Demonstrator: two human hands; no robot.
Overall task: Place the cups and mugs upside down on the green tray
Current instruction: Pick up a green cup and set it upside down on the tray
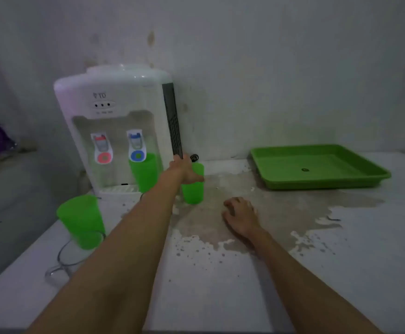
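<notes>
Resting flat on the table, my right hand lay half curled, holding nothing. My left hand wrapped the upright green cup, mouth up, beside the dispenser; my fingers were hidden behind it. Farther right lay the green tray.

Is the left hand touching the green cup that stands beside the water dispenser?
Touching. The head view shows the left hand wrapped over the upper part of the green cup, its fingers lying on the cup's wall with no gap.
</notes>
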